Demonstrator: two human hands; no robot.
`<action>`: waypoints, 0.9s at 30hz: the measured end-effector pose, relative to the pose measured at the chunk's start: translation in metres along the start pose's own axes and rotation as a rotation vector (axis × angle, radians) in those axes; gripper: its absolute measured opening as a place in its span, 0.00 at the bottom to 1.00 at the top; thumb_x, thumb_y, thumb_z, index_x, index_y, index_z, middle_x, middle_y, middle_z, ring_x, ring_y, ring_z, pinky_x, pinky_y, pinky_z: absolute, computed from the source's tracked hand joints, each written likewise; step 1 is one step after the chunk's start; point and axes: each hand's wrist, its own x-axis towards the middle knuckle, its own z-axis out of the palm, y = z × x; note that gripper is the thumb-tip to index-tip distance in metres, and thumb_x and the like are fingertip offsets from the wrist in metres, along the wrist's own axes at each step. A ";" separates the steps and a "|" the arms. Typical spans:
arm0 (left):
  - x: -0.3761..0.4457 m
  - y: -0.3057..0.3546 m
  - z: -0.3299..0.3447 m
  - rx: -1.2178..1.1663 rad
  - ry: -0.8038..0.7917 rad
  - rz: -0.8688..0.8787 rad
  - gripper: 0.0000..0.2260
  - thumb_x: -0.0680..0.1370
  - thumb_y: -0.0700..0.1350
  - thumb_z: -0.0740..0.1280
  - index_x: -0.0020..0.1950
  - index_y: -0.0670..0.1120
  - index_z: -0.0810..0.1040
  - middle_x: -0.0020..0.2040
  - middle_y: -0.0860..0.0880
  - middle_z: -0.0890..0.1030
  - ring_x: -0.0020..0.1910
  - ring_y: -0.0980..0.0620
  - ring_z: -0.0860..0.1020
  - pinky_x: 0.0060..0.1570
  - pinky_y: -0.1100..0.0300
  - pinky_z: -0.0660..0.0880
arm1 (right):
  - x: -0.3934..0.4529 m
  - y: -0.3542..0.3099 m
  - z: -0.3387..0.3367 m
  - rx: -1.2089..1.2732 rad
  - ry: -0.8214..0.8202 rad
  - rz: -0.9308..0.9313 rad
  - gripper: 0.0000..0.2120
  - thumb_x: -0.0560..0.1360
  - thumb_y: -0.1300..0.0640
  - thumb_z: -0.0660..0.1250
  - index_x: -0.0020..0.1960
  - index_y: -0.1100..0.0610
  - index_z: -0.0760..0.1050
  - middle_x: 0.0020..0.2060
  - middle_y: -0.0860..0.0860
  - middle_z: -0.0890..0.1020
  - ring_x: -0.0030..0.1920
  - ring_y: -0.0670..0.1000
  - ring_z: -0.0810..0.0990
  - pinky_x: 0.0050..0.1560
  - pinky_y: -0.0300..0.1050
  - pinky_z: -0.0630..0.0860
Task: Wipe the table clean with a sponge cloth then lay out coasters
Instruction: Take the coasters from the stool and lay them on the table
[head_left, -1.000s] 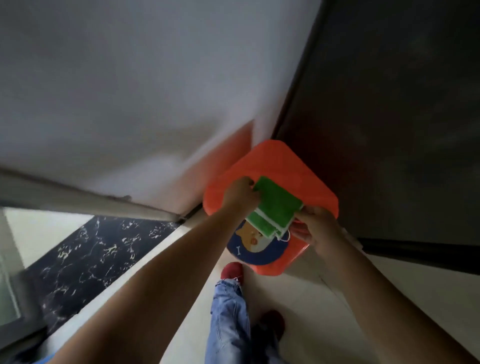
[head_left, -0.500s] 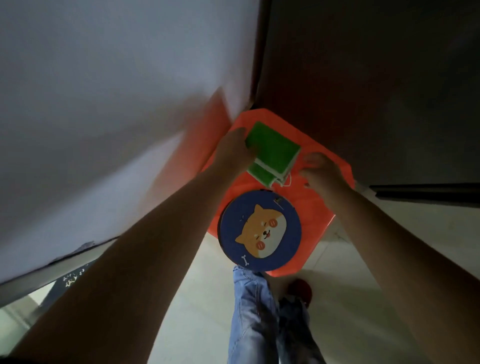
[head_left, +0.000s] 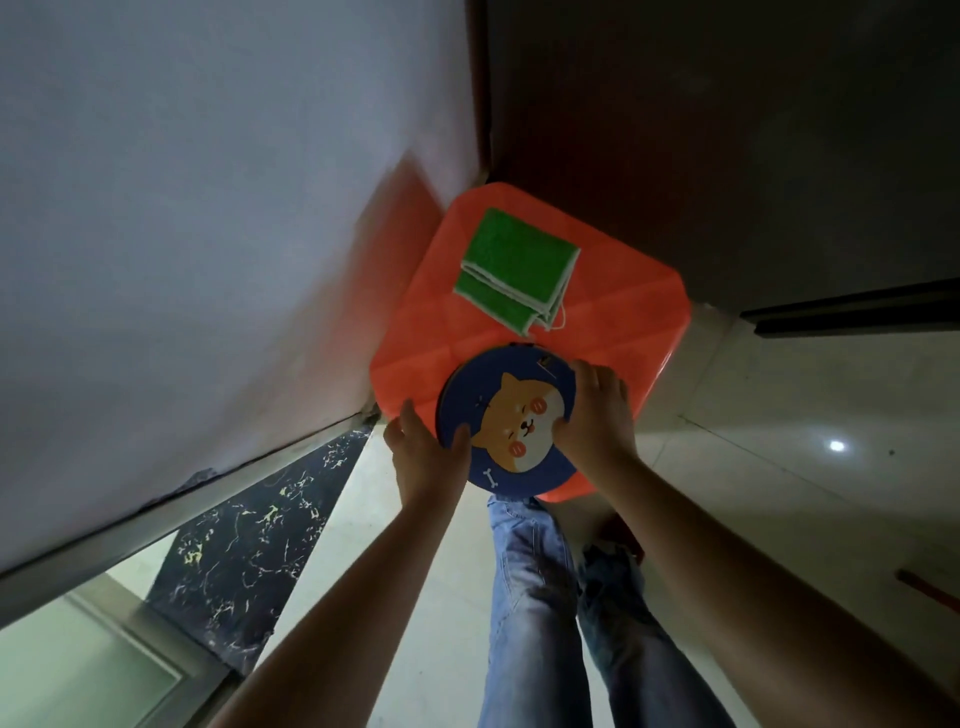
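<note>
A small orange table (head_left: 613, 312) with rounded corners is seen from above, set into the corner between a pale wall (head_left: 208, 208) and a dark panel (head_left: 727, 130). On its far part a folded green sponge cloth (head_left: 511, 265) is laid flat, touched by neither hand. At the near edge a round blue coaster (head_left: 511, 421) printed with a cartoon dog is held between both hands, part of it overhanging the table's edge. The left hand (head_left: 423, 457) is placed at the coaster's left rim, its grip clamped with the thumb on the printed face and the fingers along the rim and beneath. The right hand (head_left: 597, 415) is curled over the right rim, its grip likewise clamped on the coaster. Whether one coaster or a stack is held cannot be told from this view. Below, legs in blue jeans (head_left: 540, 597) and a pale tiled floor (head_left: 779, 467) are seen. Since the cloth is set aside and folded, the wiping step is judged to be finished, and the laying out of coasters is judged to be in hand. For the next move, the coaster would need to be brought fully onto the table and laid flat, clear of the cloth, and the cloth may need to be taken off the small surface to make room.
</note>
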 end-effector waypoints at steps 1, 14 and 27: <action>-0.001 -0.003 0.003 -0.021 -0.010 -0.009 0.30 0.74 0.43 0.66 0.72 0.41 0.57 0.69 0.39 0.63 0.65 0.39 0.68 0.56 0.52 0.69 | 0.001 0.000 -0.002 0.005 -0.013 0.017 0.29 0.69 0.66 0.64 0.68 0.60 0.60 0.63 0.59 0.68 0.64 0.59 0.65 0.63 0.48 0.62; -0.017 0.000 0.008 -0.222 -0.134 0.168 0.08 0.70 0.36 0.69 0.48 0.41 0.75 0.41 0.44 0.77 0.43 0.45 0.74 0.41 0.54 0.71 | -0.027 0.038 -0.037 0.445 -0.171 0.027 0.09 0.71 0.65 0.64 0.44 0.61 0.63 0.34 0.50 0.70 0.41 0.53 0.71 0.30 0.39 0.63; -0.161 0.123 0.145 -0.184 -0.741 0.398 0.23 0.61 0.44 0.71 0.54 0.41 0.75 0.51 0.41 0.80 0.51 0.42 0.78 0.54 0.49 0.75 | -0.136 0.250 -0.170 1.306 -0.043 0.151 0.16 0.54 0.64 0.57 0.39 0.58 0.75 0.29 0.49 0.79 0.32 0.46 0.78 0.33 0.37 0.71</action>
